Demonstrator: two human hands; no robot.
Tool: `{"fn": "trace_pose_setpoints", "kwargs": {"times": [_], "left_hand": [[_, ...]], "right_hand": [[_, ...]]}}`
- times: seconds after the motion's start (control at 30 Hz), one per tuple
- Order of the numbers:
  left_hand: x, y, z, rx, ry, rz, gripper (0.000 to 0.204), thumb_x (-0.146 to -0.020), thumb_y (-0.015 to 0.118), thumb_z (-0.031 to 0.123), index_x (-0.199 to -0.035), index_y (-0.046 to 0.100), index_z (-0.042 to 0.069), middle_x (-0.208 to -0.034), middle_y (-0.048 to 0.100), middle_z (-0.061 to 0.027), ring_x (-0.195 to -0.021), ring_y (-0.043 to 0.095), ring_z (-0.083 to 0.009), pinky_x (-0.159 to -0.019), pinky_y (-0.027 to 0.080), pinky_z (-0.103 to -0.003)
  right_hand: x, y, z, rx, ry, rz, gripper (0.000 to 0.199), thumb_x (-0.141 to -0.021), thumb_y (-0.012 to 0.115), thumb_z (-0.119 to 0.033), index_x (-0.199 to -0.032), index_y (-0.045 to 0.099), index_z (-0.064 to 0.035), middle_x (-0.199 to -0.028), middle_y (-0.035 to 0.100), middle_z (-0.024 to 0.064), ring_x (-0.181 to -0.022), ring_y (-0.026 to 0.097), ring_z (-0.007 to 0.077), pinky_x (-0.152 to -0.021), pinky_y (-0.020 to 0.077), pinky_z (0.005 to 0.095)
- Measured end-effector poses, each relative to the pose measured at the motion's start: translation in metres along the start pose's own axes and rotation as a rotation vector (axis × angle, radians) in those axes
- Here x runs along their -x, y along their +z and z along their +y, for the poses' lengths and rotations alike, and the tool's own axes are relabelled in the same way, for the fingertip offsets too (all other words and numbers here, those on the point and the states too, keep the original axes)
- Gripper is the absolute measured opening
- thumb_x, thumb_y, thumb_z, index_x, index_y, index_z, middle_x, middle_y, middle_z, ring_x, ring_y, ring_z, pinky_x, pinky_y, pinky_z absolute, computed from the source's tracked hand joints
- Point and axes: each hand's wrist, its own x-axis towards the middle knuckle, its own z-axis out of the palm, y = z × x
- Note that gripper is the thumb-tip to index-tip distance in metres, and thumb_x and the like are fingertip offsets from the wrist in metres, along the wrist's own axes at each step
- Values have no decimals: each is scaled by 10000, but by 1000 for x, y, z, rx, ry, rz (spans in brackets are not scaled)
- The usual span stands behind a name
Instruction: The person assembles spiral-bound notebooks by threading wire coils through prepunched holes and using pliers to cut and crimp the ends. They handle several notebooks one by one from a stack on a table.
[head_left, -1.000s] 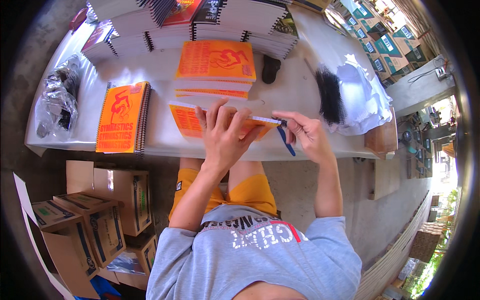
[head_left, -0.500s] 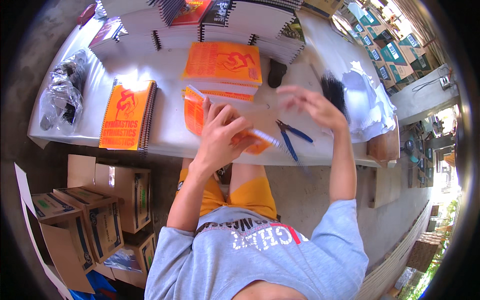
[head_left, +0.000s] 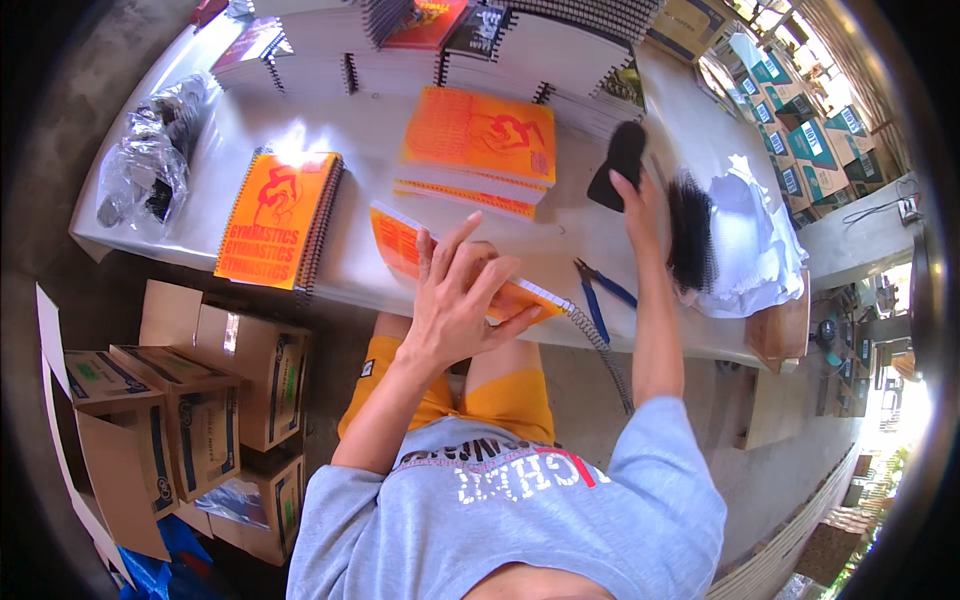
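Note:
My left hand [head_left: 452, 300] grips an orange-covered book [head_left: 396, 243] tilted at the table's front edge. From the book's right end a loose spiral binding coil [head_left: 606, 362] sticks out and droops past the edge. My right hand [head_left: 640, 205] holds a flat black object [head_left: 617, 165] shaped like a shoe sole, thumb against its near end; the other fingers are mostly hidden. Blue-handled pliers [head_left: 598, 300] lie open on the table between my hands. Beyond the left hand sits a stack of orange books [head_left: 478, 135].
Finished-looking coil-bound orange books [head_left: 275, 220] lie at the left, beside a clear plastic bag [head_left: 150, 160] with dark contents. Bound book stacks [head_left: 540, 55] line the back. Black coils [head_left: 690, 230] and crumpled white paper [head_left: 752, 245] occupy the right. Cardboard boxes [head_left: 215, 400] stand at lower left.
My right hand has closed on the black object and lifted it off the table. The book in my left hand has dipped slightly nearer me, its coil hanging lower. The view has shifted.

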Motion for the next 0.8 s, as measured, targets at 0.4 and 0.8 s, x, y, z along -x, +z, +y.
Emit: {"fn": "trace_pose_setpoints", "kwargs": {"times": [0.4, 0.8], "left_hand": [[0, 18, 1, 22, -23, 165, 439, -615, 772, 466, -733, 554, 103, -871, 518, -71, -1220, 400, -326, -1003, 197, -521], [10, 10, -3, 45, -39, 158, 386, -590, 781, 392, -667, 528, 111, -801, 480, -58, -1180, 455, -285, -1013, 205, -516]], "right_hand": [[88, 8, -126, -397, 185, -392, 202, -778, 553, 32, -941, 670, 17, -972, 654, 215, -895, 645, 267, -821, 499, 329], [62, -4, -148, -444, -224, -572, 175, -736, 619, -25, -888, 675, 42, -930, 664, 214, -830, 669, 268, -754, 533, 329]]}}
